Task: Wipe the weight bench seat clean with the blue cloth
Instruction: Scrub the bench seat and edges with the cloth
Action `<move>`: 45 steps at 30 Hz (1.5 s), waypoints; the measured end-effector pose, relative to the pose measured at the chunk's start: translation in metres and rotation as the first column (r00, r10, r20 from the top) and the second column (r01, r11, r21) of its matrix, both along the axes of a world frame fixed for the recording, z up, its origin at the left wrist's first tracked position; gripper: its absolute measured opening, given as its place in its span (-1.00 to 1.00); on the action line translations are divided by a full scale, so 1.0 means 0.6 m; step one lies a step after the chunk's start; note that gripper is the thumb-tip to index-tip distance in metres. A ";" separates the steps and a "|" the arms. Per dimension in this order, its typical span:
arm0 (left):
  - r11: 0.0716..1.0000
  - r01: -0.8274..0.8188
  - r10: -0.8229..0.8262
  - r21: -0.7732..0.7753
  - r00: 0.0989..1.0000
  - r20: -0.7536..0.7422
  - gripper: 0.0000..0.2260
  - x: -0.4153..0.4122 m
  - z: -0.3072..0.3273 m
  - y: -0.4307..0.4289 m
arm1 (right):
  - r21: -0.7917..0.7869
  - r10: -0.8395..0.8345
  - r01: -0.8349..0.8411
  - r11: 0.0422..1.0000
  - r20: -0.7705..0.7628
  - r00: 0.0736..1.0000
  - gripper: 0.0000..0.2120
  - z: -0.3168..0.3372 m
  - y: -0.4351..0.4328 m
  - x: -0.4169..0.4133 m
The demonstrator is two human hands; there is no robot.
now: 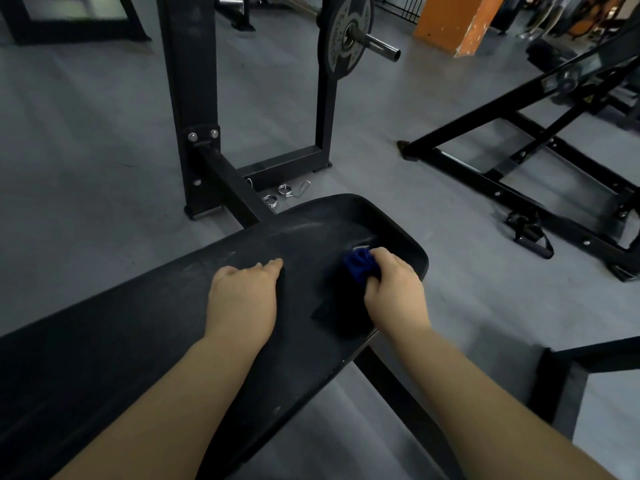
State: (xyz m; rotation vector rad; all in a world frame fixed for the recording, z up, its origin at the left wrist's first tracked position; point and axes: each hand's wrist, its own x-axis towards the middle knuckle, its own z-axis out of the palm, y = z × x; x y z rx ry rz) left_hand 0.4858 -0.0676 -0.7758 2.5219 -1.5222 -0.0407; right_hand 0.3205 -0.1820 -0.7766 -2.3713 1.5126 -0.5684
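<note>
The wiping step was under way. The person's right hand [394, 289] gripped a bunched dark-blue cloth [360, 263], fingers curled round it, and pressed it onto the black padded vinyl desk [138, 334], the weight-bench seat. The cloth sat near the seat's rounded end, at about 3 o'clock from the left hand [242, 292]. A dark flap trailing below the right hand may have been more of the cloth, but it was too dim to tell.

The left hand lay flat on the padding with its fingers straight, holding nothing and apparently bracing the person. The two hands were apart, with bare vinyl between them.

Pale dusty streaks [311, 230] showed on the padding at about 12 o'clock from the left hand, so the job looked unfinished. The next move probably called for sweeping the cloth toward 10 o'clock across those streaks with steady downward pressure. The left hand would then need lifting so the patch under it could be wiped.

Silver spring collars [287, 192] lay on the grey floor beyond the seat.
</note>
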 end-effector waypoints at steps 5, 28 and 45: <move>0.999 -0.041 0.040 -0.019 0.999 -0.027 -0.49 -0.006 -0.003 0.000 | 0.012 0.209 -0.209 0.978 0.034 0.977 -0.61 -0.006 0.079 0.022; 0.999 -0.038 0.038 -0.004 0.998 -0.057 -0.38 -0.002 -0.016 -0.001 | 0.069 -0.201 0.189 0.980 0.356 0.913 -0.76 0.044 -0.101 -0.010; 0.996 -0.087 0.086 -0.029 0.996 -0.032 -0.46 -0.009 -0.011 -0.007 | 0.040 0.029 -0.031 0.999 0.052 0.998 -0.56 -0.009 -0.109 0.008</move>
